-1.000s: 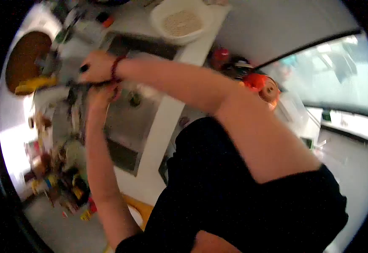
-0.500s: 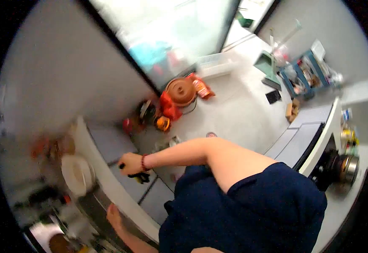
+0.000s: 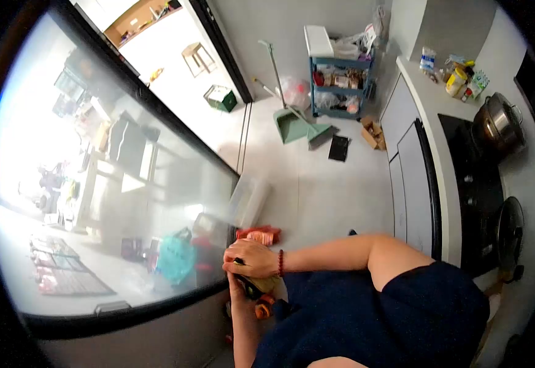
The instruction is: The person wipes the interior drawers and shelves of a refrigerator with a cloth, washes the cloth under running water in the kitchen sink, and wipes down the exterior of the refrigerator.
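Dark object [image 3: 238, 262] — within right fingers [image 3: 235, 250]

I see a pale tiled floor [image 3: 341, 196] carrying a green dustpan [image 3: 290, 127], a broom head [image 3: 321, 136] beside it, a flat black sheet [image 3: 338, 148], a cardboard box [image 3: 373, 134] and a blue trolley [image 3: 342, 89]; nearer me, a translucent bin [image 3: 249, 200] and a red packet [image 3: 261, 235]. On the white worktop [image 3: 426, 97] to my right I find jars and packets [image 3: 456, 81] and a black hob [image 3: 471, 184].
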{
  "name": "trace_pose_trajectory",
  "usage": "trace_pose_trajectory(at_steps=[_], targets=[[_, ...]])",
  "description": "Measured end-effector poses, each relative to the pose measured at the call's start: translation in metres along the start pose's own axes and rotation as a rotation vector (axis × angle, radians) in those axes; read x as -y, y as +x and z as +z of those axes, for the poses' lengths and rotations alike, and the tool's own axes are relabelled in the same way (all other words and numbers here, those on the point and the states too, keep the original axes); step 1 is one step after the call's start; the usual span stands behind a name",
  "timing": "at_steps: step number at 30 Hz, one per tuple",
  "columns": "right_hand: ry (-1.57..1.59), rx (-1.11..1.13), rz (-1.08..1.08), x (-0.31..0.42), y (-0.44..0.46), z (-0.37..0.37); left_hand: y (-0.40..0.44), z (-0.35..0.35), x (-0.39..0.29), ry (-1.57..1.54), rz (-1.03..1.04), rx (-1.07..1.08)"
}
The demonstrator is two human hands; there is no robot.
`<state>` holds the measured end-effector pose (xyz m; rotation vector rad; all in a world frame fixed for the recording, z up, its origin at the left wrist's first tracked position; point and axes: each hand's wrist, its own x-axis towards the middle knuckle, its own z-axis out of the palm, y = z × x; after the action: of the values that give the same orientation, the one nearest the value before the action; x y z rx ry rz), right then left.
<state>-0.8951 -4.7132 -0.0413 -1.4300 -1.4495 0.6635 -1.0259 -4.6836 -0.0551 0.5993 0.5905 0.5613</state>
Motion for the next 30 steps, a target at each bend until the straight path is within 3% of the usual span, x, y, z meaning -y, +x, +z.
trace_pose_trajectory(at_steps=[4, 7, 10, 12, 17, 19, 21, 29, 30], targets=[[-0.115, 0.015, 0.071, -0.035, 0.033, -0.062, 0.057, 0.004, -0.015, -0.040, -0.316, -0.056], [-0.014, 0.005, 0.154, -0.048, 0.055, -0.115, 0.107, 0.006, -0.051, 0.049, -0.287, -0.116], [-0.031, -0.003, 0.361, -0.089, 0.052, -0.159, 0.169, 0.000, -0.075, -0.129, -0.266, -0.003], [-0.028, -0.022, 0.478, -0.113, 0.034, -0.186, 0.204, 0.000, -0.084, -0.142, -0.255, -0.075], [0.409, -0.223, 0.848, -0.203, -0.023, -0.228, 0.285, 0.029, -0.106, 0.116, -0.246, 0.003], [0.354, -0.302, 0.943, -0.236, -0.042, -0.251, 0.322, 0.042, -0.104, 0.107, -0.277, 0.080], [0.265, -0.337, 1.232, -0.273, -0.055, -0.271, 0.357, 0.058, -0.099, 0.092, -0.281, 0.070], [0.030, -0.182, 1.391, -0.410, -0.044, -0.375, 0.504, 0.120, -0.086, 0.078, -0.237, -0.020], [-0.085, -0.166, 1.309, -0.429, -0.034, -0.387, 0.520, 0.138, -0.090, 0.086, -0.227, -0.044]])
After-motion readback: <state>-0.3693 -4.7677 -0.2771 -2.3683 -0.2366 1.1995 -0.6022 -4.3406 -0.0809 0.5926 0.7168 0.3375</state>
